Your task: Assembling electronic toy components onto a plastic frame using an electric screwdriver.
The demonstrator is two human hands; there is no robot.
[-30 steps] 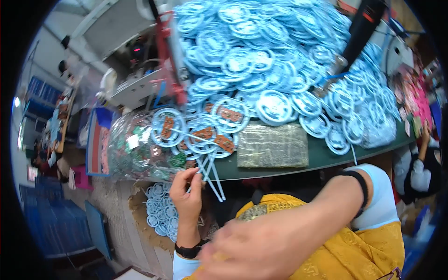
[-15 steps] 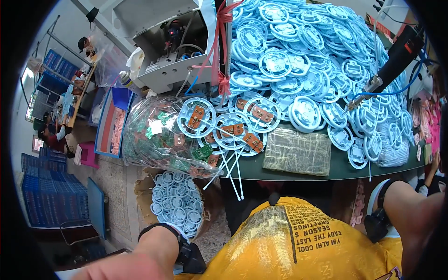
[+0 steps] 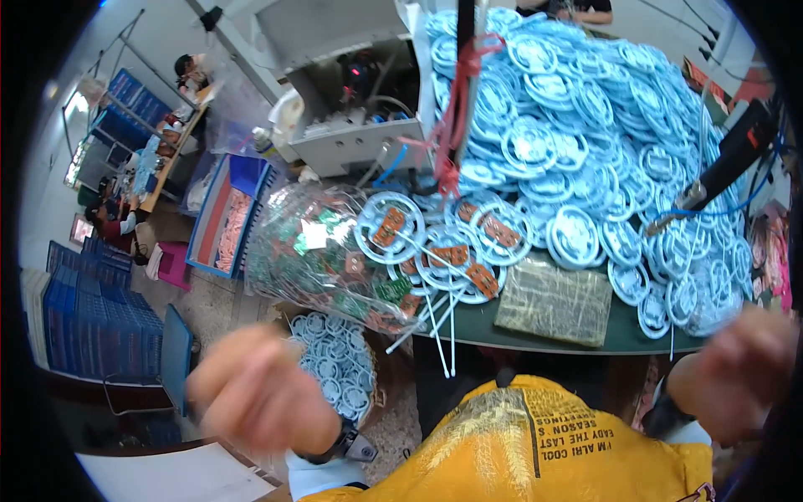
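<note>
My left hand (image 3: 259, 393) is raised in front of a carton of round light-blue plastic parts (image 3: 339, 368); its fingers look curled but are smeared by motion. My right hand (image 3: 740, 372), also blurred, hovers at the right near the table's front edge, beside the lower end of the big heap of blue plastic rings (image 3: 535, 146). I make out nothing held in either hand. Between them on the green table (image 3: 477, 326) lie several blue rings with brown circuit boards (image 3: 449, 255) and thin white rods. Right of these sits a tape-wrapped rectangular block (image 3: 554, 303).
A clear bag of green and brown circuit boards (image 3: 314, 238) lies at the table's left end, before an open grey metal machine (image 3: 360, 142). A black screwdriver-like tool (image 3: 736, 151) hangs over the heap. Blue trays (image 3: 100, 309) are stacked at left; people work farther off.
Both my hands have come up into view, the left from the lower edge toward the carton, the right at the right rim. The view has shifted, so the table things sit lower and farther right.
</note>
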